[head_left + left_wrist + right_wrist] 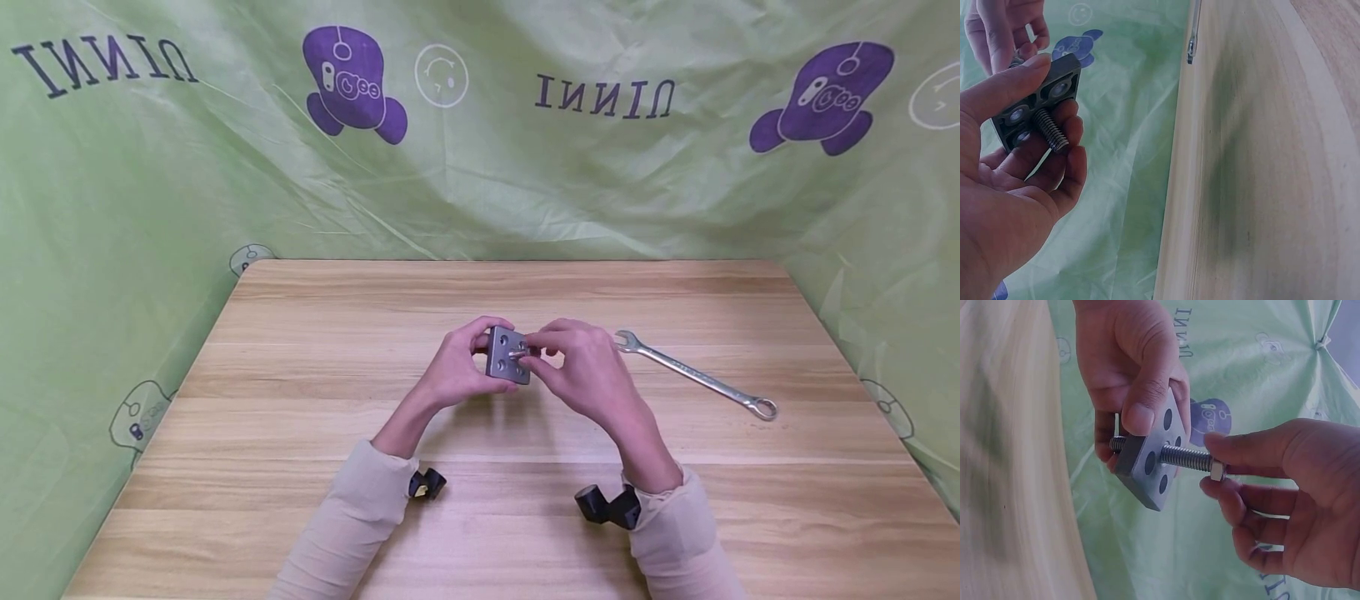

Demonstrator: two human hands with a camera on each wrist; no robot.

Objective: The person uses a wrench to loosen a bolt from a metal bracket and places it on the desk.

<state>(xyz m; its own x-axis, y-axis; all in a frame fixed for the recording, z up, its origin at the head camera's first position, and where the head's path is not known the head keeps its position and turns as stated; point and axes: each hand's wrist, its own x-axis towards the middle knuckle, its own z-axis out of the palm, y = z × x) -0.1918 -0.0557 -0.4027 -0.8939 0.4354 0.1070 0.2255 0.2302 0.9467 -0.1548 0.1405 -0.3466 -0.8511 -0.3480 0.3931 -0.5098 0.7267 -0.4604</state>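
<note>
My left hand [459, 363] grips a grey square plate [1147, 465] by its edges, raised above the table. Several round holes surround the plate's middle, where a threaded bolt [1185, 457] passes through. In the left wrist view, the bolt's threaded end [1051, 130] sticks out of the recessed back face. My right hand [588, 367] pinches the hex head [1217, 470] between thumb and fingers. A length of thread shows between that head and the plate's flat face.
A combination wrench [697, 377] lies slantwise on the wooden table [300, 433], right of my right hand. Green printed fabric [480, 183] hangs behind the table and along its sides.
</note>
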